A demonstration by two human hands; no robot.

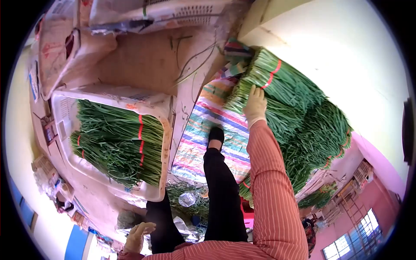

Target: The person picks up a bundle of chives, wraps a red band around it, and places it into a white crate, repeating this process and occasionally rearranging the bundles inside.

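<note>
My right hand (255,105), in a pale glove, is at the pale stem ends of a bundle of garlic chives (269,82) tied with a red band. Its fingers are closed on the stems, with the thumb hidden. Further green bundles (318,134) are heaped along the wall to the right. Low in the view, my gloved left hand (138,237) is held near my leg, fingers loosely bent and apart, nothing in it. A white plastic crate (166,143) at the left contains red-banded chive bundles (117,138).
Under my foot (216,135) lies a striped woven sheet (197,149). Loose leaves and clear plastic (187,199) litter the floor by my legs. More crates (173,12) stand at the far side, and a white wall (346,56) bounds the right.
</note>
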